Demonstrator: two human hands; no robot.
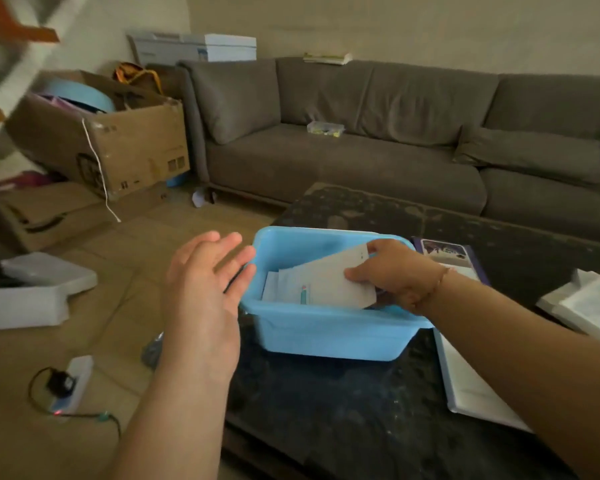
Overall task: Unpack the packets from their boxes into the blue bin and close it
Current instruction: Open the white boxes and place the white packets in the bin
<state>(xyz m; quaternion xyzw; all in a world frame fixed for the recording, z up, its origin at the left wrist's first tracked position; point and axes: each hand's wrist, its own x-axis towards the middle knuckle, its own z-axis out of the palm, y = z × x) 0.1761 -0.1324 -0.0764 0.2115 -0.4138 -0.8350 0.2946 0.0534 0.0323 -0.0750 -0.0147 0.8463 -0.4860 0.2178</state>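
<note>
The blue bin (329, 332) stands open on the dark table (343, 403), near its left edge. Inside it lie several white packets (284, 285). My right hand (395, 271) reaches into the bin and pinches a white packet (329, 275) that slants over the others. My left hand (201, 289) hovers just left of the bin with straight fingers, its fingertips near the bin's left rim, holding nothing. A flat pale-blue sheet, perhaps the bin's lid (471, 386), lies on the table to the right of the bin, partly under my right forearm.
A purple box (447, 254) sits behind my right hand. White packaging (589, 306) lies at the table's right edge. A grey sofa (361, 143) runs behind the table. Cardboard boxes (118, 140), white foam pieces (32, 292) and a power strip (71, 382) occupy the floor at left.
</note>
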